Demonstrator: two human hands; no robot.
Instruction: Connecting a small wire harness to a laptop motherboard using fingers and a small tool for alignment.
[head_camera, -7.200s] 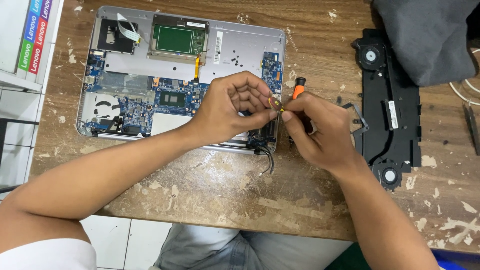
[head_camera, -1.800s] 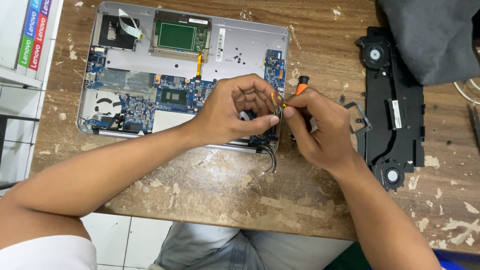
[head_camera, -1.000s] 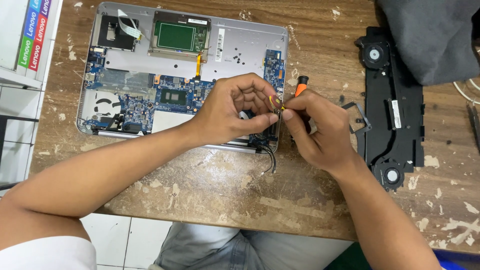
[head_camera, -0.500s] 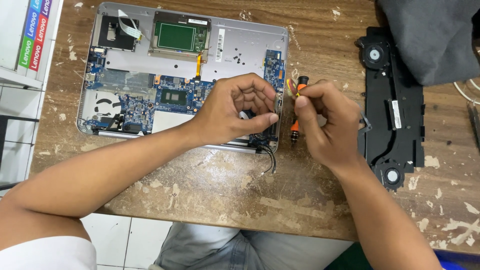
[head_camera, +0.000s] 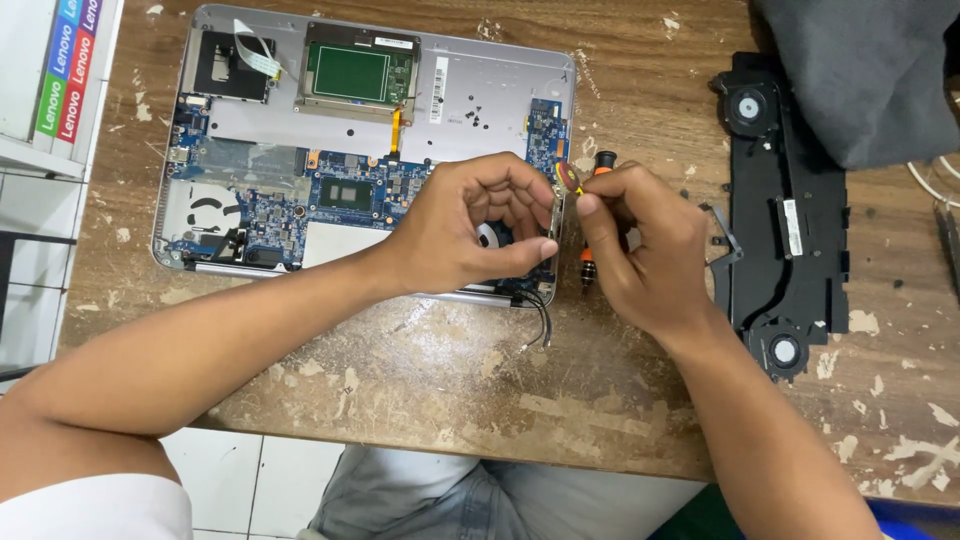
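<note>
Worn, paint-flecked wood forms the workbench (head_camera: 400, 400) under your head camera, and an opened silver laptop (head_camera: 480, 95) lies on it with its blue circuit board (head_camera: 300, 205) exposed. Your left hand (head_camera: 470, 225) curls over the laptop's lower right corner, fingers bent together above the board. Your right hand (head_camera: 650, 245) sits just beside it, thumb and forefinger pinched on a small round reddish part (head_camera: 568, 178) at the laptop's edge. An orange-and-black screwdriver (head_camera: 590, 255) lies partly under that hand. Well to the right rests a black speaker-and-fan assembly (head_camera: 785, 215), with dark grey cloth (head_camera: 860, 70) above it.
</note>
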